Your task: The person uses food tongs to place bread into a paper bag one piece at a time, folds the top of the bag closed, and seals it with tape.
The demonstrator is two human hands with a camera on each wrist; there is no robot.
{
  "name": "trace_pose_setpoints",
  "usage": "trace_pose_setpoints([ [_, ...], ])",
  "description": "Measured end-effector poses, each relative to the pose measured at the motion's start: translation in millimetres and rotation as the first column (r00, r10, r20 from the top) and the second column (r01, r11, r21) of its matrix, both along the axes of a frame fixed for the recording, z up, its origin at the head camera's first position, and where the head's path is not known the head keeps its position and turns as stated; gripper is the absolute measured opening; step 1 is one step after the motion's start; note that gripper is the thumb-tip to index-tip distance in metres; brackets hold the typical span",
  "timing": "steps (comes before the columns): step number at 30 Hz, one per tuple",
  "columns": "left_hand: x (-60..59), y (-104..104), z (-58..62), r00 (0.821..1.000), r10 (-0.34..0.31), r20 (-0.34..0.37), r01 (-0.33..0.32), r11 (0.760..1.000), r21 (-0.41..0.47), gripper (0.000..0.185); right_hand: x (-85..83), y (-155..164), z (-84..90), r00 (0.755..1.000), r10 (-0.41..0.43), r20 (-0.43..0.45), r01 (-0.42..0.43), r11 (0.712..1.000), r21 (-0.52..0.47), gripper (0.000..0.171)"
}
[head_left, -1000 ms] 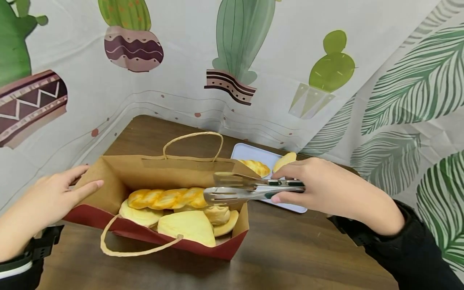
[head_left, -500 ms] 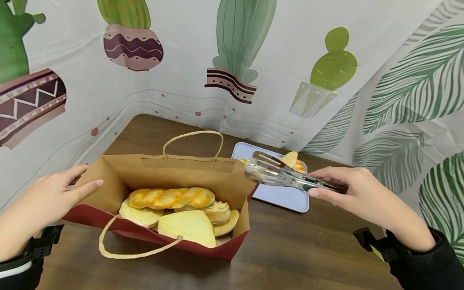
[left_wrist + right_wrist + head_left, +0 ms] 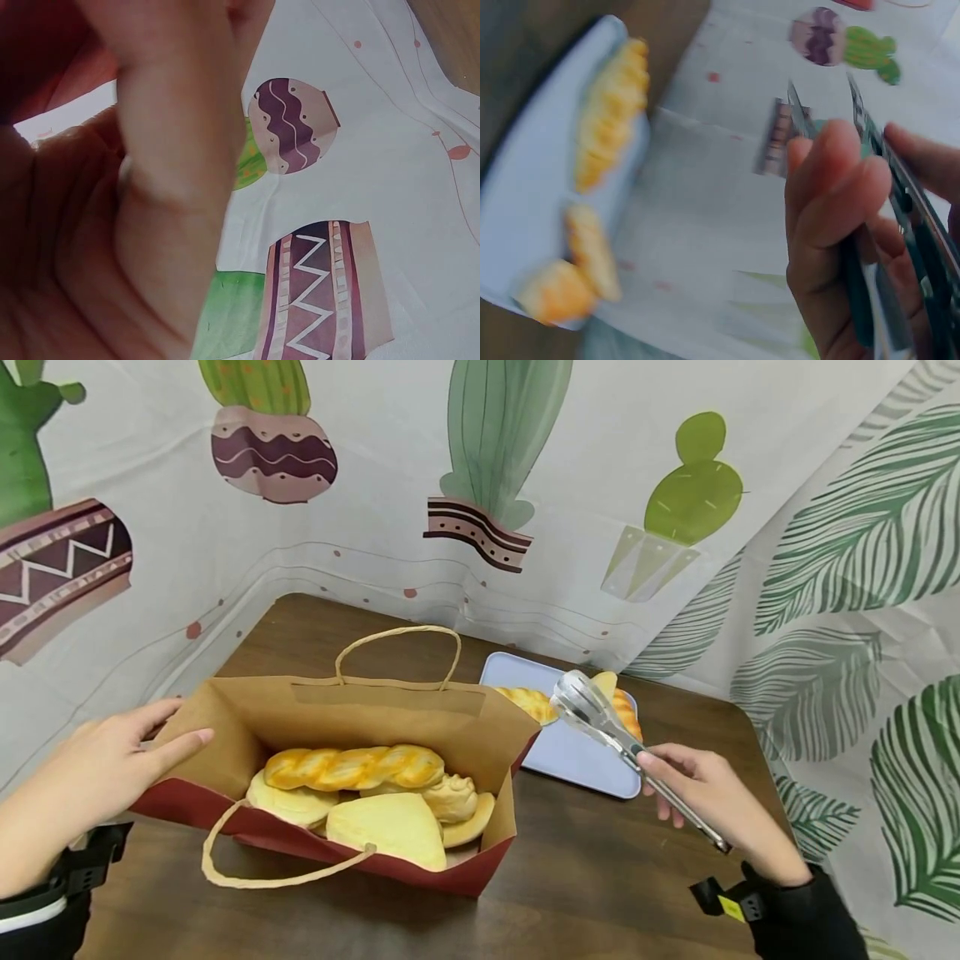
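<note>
Right hand: I see my right hand (image 3: 705,789) at lower right of the head view, fingers curled round the tongs (image 3: 600,718), whose tips hang over the tray (image 3: 570,760).
Left hand: my left hand (image 3: 97,768) lies at left, fingers straight, touching the bag (image 3: 360,718) edge.
Bag: centre frame, holding a braided loaf (image 3: 352,768) and other buns.
Right wrist view: only here I see three breads on the tray (image 3: 532,210), though blurred; tongs (image 3: 900,225) cut off at the right edge.
Left wrist view: my palm (image 3: 112,195) fills the left; the bag is hidden, only the cactus curtain (image 3: 360,187) shows.
</note>
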State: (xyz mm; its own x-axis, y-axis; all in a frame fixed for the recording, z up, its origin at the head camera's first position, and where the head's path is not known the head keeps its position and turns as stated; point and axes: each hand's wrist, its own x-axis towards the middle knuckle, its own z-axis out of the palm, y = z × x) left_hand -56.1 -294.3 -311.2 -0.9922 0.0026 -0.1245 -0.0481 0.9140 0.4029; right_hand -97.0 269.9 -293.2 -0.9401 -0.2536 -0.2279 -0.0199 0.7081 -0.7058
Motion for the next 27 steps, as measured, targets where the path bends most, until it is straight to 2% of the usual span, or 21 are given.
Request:
trace_pose_setpoints([
  [3,0.1,-0.2,0.0,1.000,-0.002,0.002,0.002,1.000,-0.006,0.072,-4.7,0.2,-26.1,0.991,-0.041,0.130,0.052,0.995,-0.084,0.046],
  [6,0.2,-0.2,0.6,1.000,-0.003,0.005,0.003,1.000,-0.005,0.072,-8.7,-0.5,-49.9,0.966,-0.092,0.240,0.128,0.982,-0.138,0.052],
  [9,0.4,-0.1,1.4,1.000,-0.002,0.010,0.002,1.000,-0.001,0.073,-11.6,-2.6,-71.2,0.946,-0.122,0.300,0.177,0.971,-0.163,0.055],
  [17,1.1,0.1,0.3,1.000,0.002,0.009,-0.002,1.000,-0.001,0.073,-16.7,-12.7,-110.1,0.916,-0.159,0.368,0.238,0.954,-0.181,0.054],
  [21,1.2,0.0,-0.6,1.000,0.002,0.003,-0.002,1.000,0.001,0.072,-19.2,-18.0,-123.4,0.913,-0.144,0.381,0.237,0.949,-0.208,0.056],
  [27,1.1,-0.1,0.1,1.000,0.009,-0.005,-0.009,1.000,0.005,0.072,-25.3,-28.8,-138.9,0.898,-0.146,0.416,0.280,0.918,-0.282,0.059],
])
